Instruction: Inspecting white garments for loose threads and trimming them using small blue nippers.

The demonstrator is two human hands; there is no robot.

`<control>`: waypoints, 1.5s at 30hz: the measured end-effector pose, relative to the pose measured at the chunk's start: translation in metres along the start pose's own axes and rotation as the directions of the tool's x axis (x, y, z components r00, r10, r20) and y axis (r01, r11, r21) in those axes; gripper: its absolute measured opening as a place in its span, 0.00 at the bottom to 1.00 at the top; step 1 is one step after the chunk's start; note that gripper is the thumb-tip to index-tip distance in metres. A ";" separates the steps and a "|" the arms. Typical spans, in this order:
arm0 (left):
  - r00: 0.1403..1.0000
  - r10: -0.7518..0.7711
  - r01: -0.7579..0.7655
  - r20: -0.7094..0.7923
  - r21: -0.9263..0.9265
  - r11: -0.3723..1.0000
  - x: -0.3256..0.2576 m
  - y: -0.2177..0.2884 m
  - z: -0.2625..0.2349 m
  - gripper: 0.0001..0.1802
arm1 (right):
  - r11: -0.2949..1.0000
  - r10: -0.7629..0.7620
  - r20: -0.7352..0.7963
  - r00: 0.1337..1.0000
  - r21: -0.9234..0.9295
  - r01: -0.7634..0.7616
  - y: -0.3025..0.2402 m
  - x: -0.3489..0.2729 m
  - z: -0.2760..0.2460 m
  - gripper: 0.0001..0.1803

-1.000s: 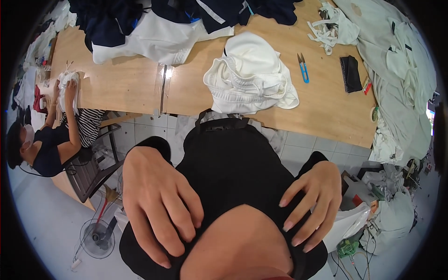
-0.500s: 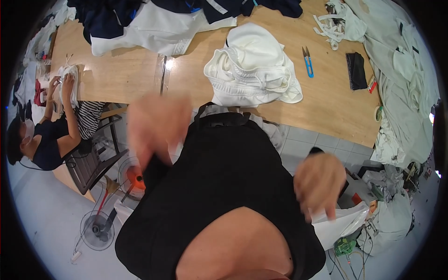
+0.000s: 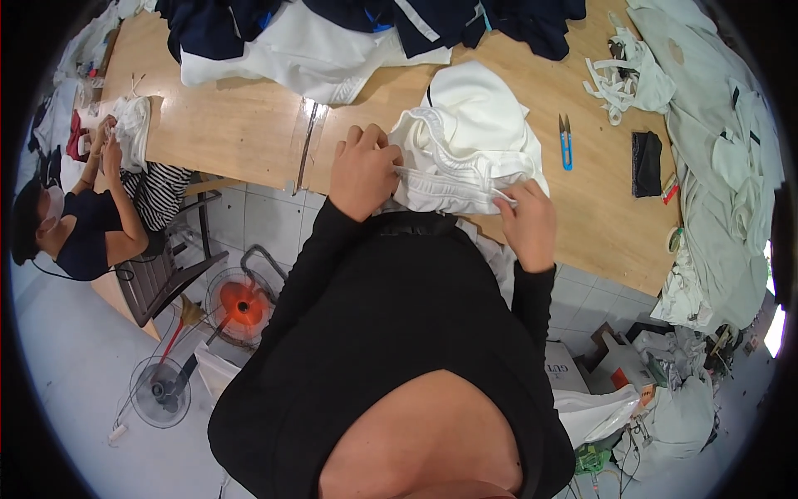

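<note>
A white garment with a gathered elastic waistband (image 3: 445, 190), like a pair of trousers or shorts, lies bunched at the near edge of the wooden table. My left hand (image 3: 364, 170) has its fingers curled onto the left end of the waistband. At the right end, my right hand (image 3: 530, 223) pinches the band between thumb and fingers, where a thin white cord or fold shows. Both forearms are in black sleeves. Blue-handled thread snips (image 3: 566, 143) lie on the table to the right of the garment.
Navy and white garments (image 3: 316, 54) are piled along the far side. To the right are white strips (image 3: 623, 79), a folded black cloth (image 3: 646, 164) and heaped pale fabric (image 3: 706, 158). A co-worker (image 3: 91, 220) handles white cloth at the left. An orange-centred fan (image 3: 242, 306) stands below.
Both hands have come up from beside my body to the table and taken hold of the white garment's waistband. The view has shifted slightly. The co-worker's hands have moved a little.
</note>
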State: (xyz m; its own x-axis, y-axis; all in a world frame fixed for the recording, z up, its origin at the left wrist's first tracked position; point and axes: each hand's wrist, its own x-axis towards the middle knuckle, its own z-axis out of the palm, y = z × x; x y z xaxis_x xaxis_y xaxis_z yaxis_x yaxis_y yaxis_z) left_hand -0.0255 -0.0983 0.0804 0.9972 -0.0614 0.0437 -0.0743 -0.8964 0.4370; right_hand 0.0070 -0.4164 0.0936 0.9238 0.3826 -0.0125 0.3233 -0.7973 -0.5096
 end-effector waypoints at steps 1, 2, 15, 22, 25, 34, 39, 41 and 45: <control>0.995 -0.020 0.010 -0.094 -0.102 0.995 0.006 0.000 -0.012 0.12 | 1.000 -0.010 -0.004 1.000 0.002 0.010 -0.014 0.008 -0.015 0.06; 0.981 -0.047 0.008 -0.189 -0.201 0.979 0.011 -0.001 -0.020 0.12 | 0.987 0.108 -0.104 0.989 0.128 -0.094 -0.031 0.016 -0.036 0.06; 0.928 -0.293 0.201 -0.230 -0.351 0.914 0.020 0.037 -0.026 0.14 | 0.967 0.057 -0.651 0.757 0.226 0.121 -0.067 0.034 -0.058 0.08; 0.952 -0.123 0.241 0.280 -0.936 -0.258 0.032 0.039 -0.031 0.22 | 0.955 -0.054 -0.709 0.703 0.168 0.243 -0.088 0.041 -0.068 0.15; 0.935 -0.345 -0.144 0.083 -0.800 -0.582 0.049 0.039 -0.059 0.20 | 0.975 -0.099 -0.813 0.573 0.036 0.220 -0.069 0.030 -0.057 0.16; 0.928 -0.352 -0.306 -0.124 -0.794 -0.526 0.033 0.037 -0.085 0.22 | 0.933 -0.351 -0.769 0.534 -0.338 0.125 -0.034 -0.023 -0.064 0.09; 0.922 -0.371 -0.309 -0.107 -0.779 -0.546 0.022 0.032 -0.084 0.21 | 0.903 -0.420 -0.741 0.524 -0.398 0.161 -0.035 -0.034 -0.066 0.08; 0.919 -0.381 -0.310 -0.103 -0.785 -0.537 0.018 0.030 -0.084 0.21 | 0.897 -0.434 -0.739 0.515 -0.407 0.172 -0.035 -0.036 -0.066 0.08; 0.916 -0.394 -0.293 -0.070 -0.788 -0.541 0.019 0.026 -0.081 0.21 | 0.894 -0.440 -0.739 0.511 -0.414 0.172 -0.036 -0.031 -0.064 0.09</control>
State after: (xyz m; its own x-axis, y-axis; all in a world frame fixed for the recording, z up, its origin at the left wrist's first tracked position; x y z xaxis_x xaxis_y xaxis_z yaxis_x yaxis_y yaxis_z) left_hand -0.0094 -0.0870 0.1655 0.9422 0.3276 -0.0697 -0.2613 0.8492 0.4589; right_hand -0.0203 -0.4298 0.1673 0.4810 0.2016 0.8533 0.5327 -0.8402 -0.1018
